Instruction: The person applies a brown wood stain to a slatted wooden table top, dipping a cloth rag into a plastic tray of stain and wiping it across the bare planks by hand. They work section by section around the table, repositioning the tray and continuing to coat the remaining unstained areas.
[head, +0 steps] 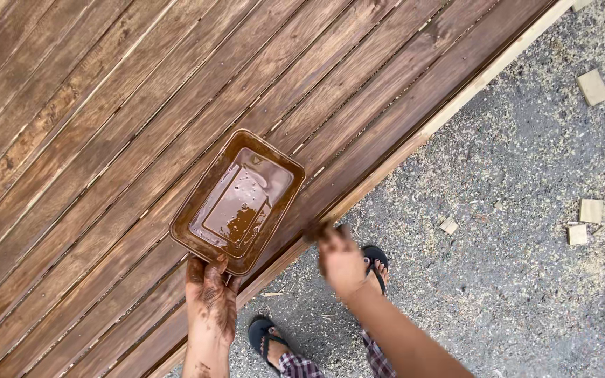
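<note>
left hand (pixel 211 297) grips stain tray (pixel 237 201) over planks (pixel 92 140).

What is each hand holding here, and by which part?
Left hand holds the brown stain tray by its near short rim. Right hand is blurred at the panel edge; whether it holds anything cannot be told.

We see the tray (pixel 238 201) on the deck (pixel 106 140) near its edge, our left hand (pixel 211 294) at the tray's near rim, our right hand (pixel 341 262) right of the tray, gravel (pixel 526 245) and blocks (pixel 589 210) farther right.
</note>
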A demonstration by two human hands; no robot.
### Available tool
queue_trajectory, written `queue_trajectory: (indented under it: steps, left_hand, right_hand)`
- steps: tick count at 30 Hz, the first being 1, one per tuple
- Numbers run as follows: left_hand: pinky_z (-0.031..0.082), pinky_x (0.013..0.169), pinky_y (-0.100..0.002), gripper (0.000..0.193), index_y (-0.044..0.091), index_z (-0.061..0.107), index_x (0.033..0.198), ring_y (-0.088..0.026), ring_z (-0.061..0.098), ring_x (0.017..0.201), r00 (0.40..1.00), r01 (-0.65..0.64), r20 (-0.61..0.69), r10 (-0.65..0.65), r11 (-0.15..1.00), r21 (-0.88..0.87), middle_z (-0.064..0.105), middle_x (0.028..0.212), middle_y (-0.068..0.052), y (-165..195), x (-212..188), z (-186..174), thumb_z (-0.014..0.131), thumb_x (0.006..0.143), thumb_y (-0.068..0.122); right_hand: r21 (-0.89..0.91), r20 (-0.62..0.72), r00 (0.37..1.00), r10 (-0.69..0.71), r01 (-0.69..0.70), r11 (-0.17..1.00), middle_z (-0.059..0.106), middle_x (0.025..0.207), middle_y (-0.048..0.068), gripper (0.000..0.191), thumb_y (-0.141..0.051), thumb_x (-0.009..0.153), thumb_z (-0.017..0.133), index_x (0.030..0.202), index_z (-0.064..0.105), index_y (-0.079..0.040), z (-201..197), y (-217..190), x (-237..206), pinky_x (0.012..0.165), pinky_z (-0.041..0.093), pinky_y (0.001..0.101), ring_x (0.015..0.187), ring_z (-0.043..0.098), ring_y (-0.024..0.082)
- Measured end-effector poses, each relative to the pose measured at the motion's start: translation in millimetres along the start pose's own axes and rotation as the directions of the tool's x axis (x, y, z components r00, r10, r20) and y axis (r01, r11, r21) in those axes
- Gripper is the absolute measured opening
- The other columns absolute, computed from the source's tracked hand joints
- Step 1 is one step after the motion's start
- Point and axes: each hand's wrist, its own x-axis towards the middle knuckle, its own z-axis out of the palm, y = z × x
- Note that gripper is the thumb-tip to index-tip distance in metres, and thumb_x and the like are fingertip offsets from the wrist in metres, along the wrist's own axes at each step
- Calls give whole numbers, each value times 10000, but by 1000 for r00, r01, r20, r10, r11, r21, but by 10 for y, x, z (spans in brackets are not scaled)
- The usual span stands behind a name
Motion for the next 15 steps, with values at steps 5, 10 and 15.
queue_trajectory:
  steps: [5, 10, 15]
  left_hand:
    - [486, 1096, -514, 650, 143, 434, 1463, -250, 592, 1240, 995, 75, -67, -70, 995, 65, 599, 1368, -82, -37, 54, 425, 672, 859, 166]
    - [479, 1109, -498, 617, 138, 424, 1478, -252, 581, 1275, 984, 153, -110, -138, 978, 144, 586, 1406, -81, -133, 138, 593, 633, 897, 130]
    - [464, 1109, -524, 613, 120, 422, 1489, -272, 556, 1289, 982, 163, -124, -143, 972, 172, 558, 1413, -102, -268, 250, 646, 626, 911, 132]
  right_hand:
    - [133, 279, 942, -188, 156, 979, 533, 1474, 102, 564, -71, 677, 725, 1235, 711, -152, 127, -258, 19, 1024, 553, 514, 1394, 460, 404]
    - [-77, 30, 981, 193, -190, 979, 627, 1330, 64, 421, -175, 739, 722, 1156, 747, -231, -308, 1452, 890, 991, 550, 510, 1270, 498, 485]
    - [28, -300, 892, 339, -347, 937, 670, 1196, 72, 226, -164, 976, 694, 1163, 780, -257, -439, 2154, 1123, 938, 581, 475, 1165, 548, 365]
